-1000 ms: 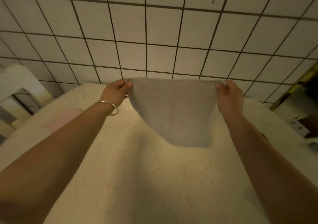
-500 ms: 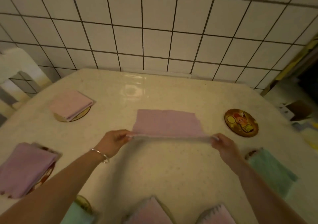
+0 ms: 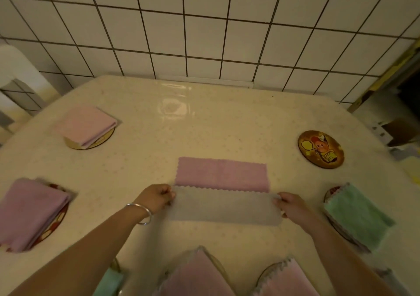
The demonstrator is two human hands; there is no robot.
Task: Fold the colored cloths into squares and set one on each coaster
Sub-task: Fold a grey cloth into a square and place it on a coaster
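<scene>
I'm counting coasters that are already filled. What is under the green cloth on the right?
A round coaster lies under the green cloth. Only its rim shows, at the far left corner and along the near left edge. The cloth covers its picture.

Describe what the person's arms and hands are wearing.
Both forearms are bare, with no sleeves in view. The left hand has a thin silver bangle at the wrist. The right hand wears nothing visible: no glove, watch or bracelet.

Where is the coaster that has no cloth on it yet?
In the head view the bare coaster lies at the table's far right, beyond the green cloth and up-right of the pink cloth being folded.
</scene>
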